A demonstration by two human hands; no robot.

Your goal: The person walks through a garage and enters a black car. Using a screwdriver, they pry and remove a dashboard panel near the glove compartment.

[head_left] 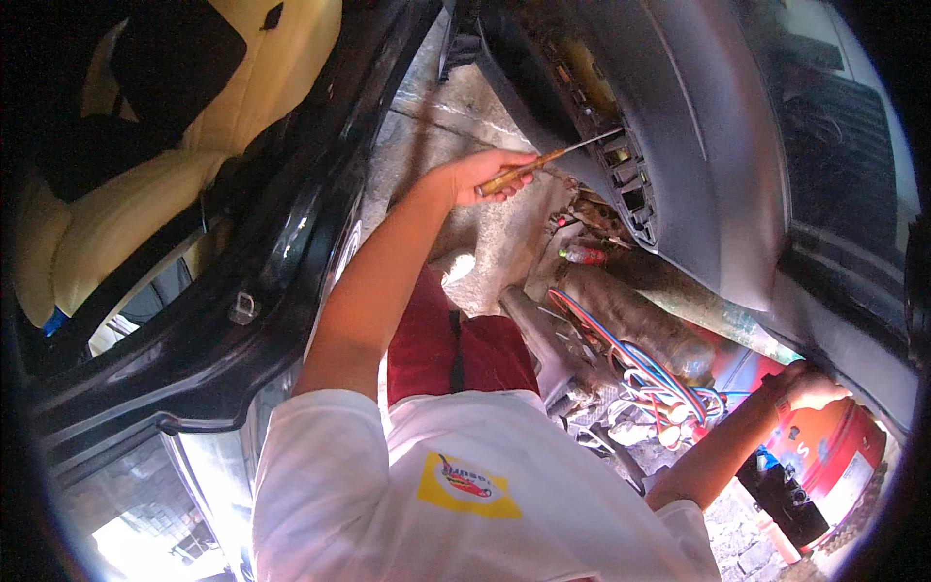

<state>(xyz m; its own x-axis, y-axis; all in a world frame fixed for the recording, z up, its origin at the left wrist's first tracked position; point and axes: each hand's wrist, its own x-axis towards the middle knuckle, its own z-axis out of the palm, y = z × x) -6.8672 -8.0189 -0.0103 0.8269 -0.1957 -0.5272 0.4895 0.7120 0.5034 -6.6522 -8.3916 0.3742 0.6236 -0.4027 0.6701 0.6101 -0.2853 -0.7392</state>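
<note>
My left hand (493, 177) is closed around the amber handle of a screwdriver (506, 180). Its thin metal shaft points up and right, and the tip reaches a slotted black opening (626, 173) in the dark grey inner panel of a car door (713, 165). Whether the tip goes in or only touches the rim cannot be made out. At the lower right, my right hand (811, 386) grips the door's edge, its fingers partly hidden there.
A car body with a black sill (242, 262) and a cream seat (145, 184) stands on the left. Below the door lie a large rusty cylinder (630, 306), red and blue hoses (659, 378), a small bottle (584, 255) and a red tank (849, 456) on the concrete floor (465, 126).
</note>
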